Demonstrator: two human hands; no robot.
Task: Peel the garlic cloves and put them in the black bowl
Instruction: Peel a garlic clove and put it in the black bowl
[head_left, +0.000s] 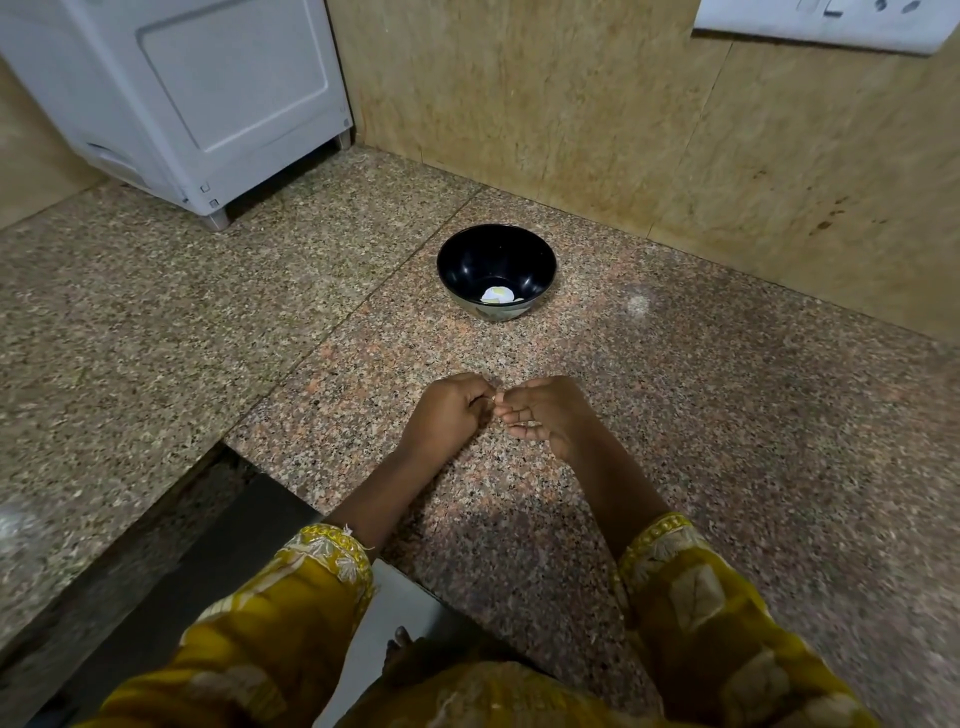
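Evidently mid-peel: the left hand (449, 410) and right hand (540, 413) curl fingertip to fingertip, pinching a clove (493, 399) that barely shows between them. Beyond the fingers, well apart, the bowl (540, 260) already holds something pale (496, 295), likely peeled garlic.

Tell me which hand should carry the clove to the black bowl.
Probably left: the left hand seems curled round the clove, the right hand only picks at it. The black bowl lies straight ahead of both.
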